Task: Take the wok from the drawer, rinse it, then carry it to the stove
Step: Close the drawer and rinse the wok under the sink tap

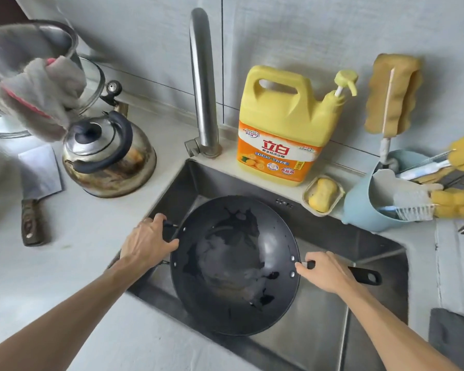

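Wok (233, 263): wet, rigid, likely heavy, over the sink (332, 311). Left hand (145, 243) grasps the helper loop; right hand (326, 271) grasps the long handle (370, 277).

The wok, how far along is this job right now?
Done: the wok is out and over the sink, wet patches inside. In hand: left hand on the side handle, right hand on the long handle. Left: the carry to the stove, out of view.
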Motion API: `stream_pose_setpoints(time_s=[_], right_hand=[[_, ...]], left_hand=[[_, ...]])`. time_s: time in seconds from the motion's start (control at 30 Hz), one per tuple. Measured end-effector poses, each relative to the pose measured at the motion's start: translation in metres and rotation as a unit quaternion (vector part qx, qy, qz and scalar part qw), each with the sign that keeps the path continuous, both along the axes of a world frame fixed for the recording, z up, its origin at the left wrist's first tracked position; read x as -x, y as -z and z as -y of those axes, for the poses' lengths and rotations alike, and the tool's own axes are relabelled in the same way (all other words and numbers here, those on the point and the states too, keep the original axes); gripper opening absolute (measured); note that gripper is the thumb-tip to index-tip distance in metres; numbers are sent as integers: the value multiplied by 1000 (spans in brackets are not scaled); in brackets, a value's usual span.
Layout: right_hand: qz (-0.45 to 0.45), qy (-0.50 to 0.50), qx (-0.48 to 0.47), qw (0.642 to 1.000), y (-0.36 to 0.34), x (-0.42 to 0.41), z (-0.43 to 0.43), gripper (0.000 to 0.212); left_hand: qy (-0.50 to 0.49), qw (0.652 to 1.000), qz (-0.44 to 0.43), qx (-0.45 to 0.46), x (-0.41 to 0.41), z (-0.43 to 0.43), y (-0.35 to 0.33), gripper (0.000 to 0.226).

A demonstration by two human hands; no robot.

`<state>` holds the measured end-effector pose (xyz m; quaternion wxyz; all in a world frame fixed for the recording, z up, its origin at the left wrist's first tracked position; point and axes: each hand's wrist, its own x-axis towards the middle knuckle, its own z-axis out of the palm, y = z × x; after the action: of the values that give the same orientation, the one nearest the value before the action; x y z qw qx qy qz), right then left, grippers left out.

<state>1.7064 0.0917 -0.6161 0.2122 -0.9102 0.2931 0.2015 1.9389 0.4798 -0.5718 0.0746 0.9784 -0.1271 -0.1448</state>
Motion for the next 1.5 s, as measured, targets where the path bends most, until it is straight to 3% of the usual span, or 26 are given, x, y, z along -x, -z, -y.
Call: stream_pose_setpoints(time_s=[0.37,0.7,0.83,0.97,1.07,1.13,1.3,1.43,1.5], right_hand=[[18,-4,-2,1000,69,-7,1,52],[39,-35,13,999,85,-2,3,51],[42,-35,18,998,87,-1,3,51],[51,-35,23,998,90,2,2,52],[58,-34,21,998,93,5,1,51],[62,-36,21,997,97,7,1,52],[73,-36,22,996,102,8,3,55],[70,-46,23,996,99,5,4,54],[68,-50,23,996,98,3,4,53]], left_hand=[[-38,998,22,-46,5,12,50,73],[12,995,50,-89,6,17,27,74],[34,994,97,-28,-15,39,-13,71],[12,985,157,70,-54,75,-56,86],[16,979,183,91,-79,99,-77,94],[21,978,186,94,-88,111,-86,88],[40,974,191,118,-99,112,-88,36],[-18,975,156,156,-101,113,-89,55],[-21,978,134,158,-103,114,-88,49]])
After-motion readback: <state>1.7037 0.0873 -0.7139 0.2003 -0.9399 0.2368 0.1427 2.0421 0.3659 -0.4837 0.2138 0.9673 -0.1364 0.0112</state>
